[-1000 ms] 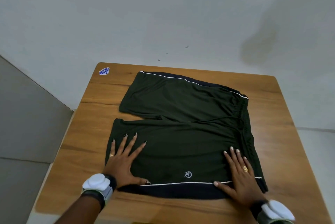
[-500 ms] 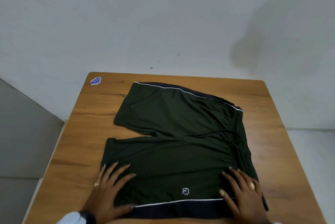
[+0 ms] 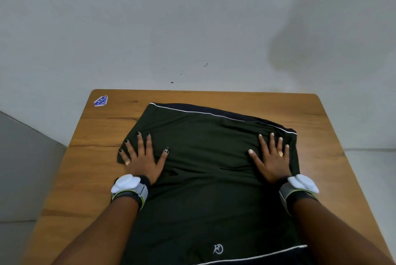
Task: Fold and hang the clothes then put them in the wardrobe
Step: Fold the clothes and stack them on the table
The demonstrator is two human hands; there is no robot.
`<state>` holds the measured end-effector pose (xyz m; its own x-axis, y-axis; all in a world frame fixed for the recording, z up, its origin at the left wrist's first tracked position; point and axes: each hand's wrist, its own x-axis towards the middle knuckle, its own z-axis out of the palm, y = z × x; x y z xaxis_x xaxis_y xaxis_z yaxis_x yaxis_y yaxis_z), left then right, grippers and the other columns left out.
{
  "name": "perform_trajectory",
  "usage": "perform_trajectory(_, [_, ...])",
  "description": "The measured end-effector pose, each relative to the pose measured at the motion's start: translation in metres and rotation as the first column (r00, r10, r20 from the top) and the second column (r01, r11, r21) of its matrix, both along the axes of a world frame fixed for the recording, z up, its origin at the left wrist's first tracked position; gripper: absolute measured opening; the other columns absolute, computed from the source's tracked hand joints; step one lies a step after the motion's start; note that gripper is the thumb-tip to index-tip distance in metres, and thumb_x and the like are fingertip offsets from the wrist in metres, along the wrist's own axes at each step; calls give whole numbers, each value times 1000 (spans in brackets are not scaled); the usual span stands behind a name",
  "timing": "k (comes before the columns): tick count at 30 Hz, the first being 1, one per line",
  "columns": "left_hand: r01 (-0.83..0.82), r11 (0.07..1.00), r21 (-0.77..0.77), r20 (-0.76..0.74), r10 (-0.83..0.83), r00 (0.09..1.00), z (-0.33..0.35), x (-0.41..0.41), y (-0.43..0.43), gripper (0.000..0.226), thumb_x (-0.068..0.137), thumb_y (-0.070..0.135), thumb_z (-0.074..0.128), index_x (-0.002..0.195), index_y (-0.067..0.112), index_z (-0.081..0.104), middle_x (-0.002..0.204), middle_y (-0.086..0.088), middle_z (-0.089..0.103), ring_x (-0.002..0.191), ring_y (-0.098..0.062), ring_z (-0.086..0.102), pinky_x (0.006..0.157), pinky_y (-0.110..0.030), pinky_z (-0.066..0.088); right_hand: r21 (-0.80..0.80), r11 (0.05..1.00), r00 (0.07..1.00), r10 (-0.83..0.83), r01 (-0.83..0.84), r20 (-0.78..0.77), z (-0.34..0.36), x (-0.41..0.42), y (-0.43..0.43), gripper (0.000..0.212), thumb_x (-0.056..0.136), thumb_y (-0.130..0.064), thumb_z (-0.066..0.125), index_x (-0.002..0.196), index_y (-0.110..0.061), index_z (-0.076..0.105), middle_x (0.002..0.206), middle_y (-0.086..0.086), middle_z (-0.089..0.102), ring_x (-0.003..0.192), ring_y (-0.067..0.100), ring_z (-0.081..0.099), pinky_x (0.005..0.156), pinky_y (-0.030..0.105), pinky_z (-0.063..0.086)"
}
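Observation:
Dark green shorts (image 3: 205, 149) with white piping and a small white logo lie spread flat on a wooden table (image 3: 90, 179). My left hand (image 3: 143, 157) rests flat on the far leg near its left hem, fingers spread. My right hand (image 3: 272, 159) presses flat on the cloth near the waistband on the right, fingers straight. Both wrists carry white devices on straps. The near leg with the logo reaches the bottom edge of the view between my forearms.
A blue and white sticker (image 3: 101, 101) sits on the table's far left corner. A pale wall (image 3: 192, 28) rises right behind the table. Grey floor shows to the left and right of the table.
Both hands have slid from the near leg away from me to the far leg of the shorts. The view has tilted so the near edge is cut off.

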<state>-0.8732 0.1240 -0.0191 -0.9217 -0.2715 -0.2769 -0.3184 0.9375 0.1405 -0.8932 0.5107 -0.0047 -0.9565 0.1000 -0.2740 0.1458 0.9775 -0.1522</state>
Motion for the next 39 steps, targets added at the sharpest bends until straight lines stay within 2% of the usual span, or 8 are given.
perform_trajectory(4, [-56, 998, 17, -15, 56, 998, 9, -8, 5, 94, 83, 78, 0, 156, 19, 3, 162, -12, -7, 146, -42, -7, 115, -60, -8, -107, 994, 991, 1, -15, -130, 15, -18, -2, 81, 83, -73, 11, 149, -31, 31, 159, 8, 23, 148, 26, 13, 117, 44, 2])
perform_trajectory(8, [4, 1000, 20, -257, 2, 966, 23, -61, 0, 75, 90, 57, 35, 152, 15, 26, 159, -21, 13, 146, -41, 9, 118, -57, 2, -143, 980, 889, -183, 134, -419, 29, -54, 9, 50, 83, -31, 42, 130, -18, 53, 137, 12, 48, 125, 33, 39, 100, 50, 27])
perform_trajectory(12, [224, 971, -88, -185, -237, 954, 43, -123, -3, 86, 85, 16, 56, 156, 23, 9, 163, -6, 9, 148, -33, 7, 119, -57, 5, 34, 973, 970, -223, 228, -100, 36, -91, 29, 66, 79, -14, 56, 143, -17, 41, 143, 15, 43, 135, 37, 31, 107, 51, 23])
perform_trajectory(16, [336, 903, -266, 75, -328, 942, 42, -155, -14, 86, 87, 19, 56, 155, 21, 4, 158, -8, 25, 146, -30, 17, 116, -55, -5, 173, 984, 996, -61, 49, 66, 44, -107, 44, 49, 83, -24, 60, 132, -21, 53, 129, 15, 53, 121, 36, 46, 103, 48, 31])
perform_trajectory(22, [314, 901, -300, -2, -329, 944, 59, -160, -35, 27, 88, 29, 59, 112, 22, 69, 111, -6, 63, 105, -32, 57, 99, -46, 41, 93, 996, 1000, 4, -1, -23, 60, -102, 58, 38, 79, -11, 64, 116, -15, 65, 111, 15, 58, 99, 38, 58, 85, 44, 49])
perform_trajectory(29, [317, 948, 10, -455, -278, 846, 107, -64, -66, 24, 86, 18, 71, 110, 19, 73, 110, -2, 67, 93, -29, 62, 69, -34, 45, 44, 997, 918, 77, -65, -389, 99, -31, 65, 19, 71, -9, 76, 88, -14, 69, 82, 9, 60, 80, 39, 55, 72, 43, 43])
perform_trajectory(32, [412, 907, 85, -568, -296, 768, 127, 0, -79, 33, 81, 8, 74, 112, 20, 73, 109, 21, 61, 97, -25, 62, 80, -36, 47, -9, 994, 868, 87, -105, -488, 121, 17, 62, 23, 70, -3, 79, 86, -13, 67, 82, 7, 61, 80, 36, 54, 73, 40, 40])
perform_trajectory(39, [418, 880, 226, -480, -272, 834, 119, 162, -130, 34, 95, 39, 46, 113, 22, 69, 123, 5, 65, 124, -21, 53, 103, -53, 40, 23, 975, 874, 208, -221, -440, 130, 162, 61, 22, 69, -2, 77, 87, -9, 68, 87, 5, 62, 85, 31, 51, 69, 36, 34])
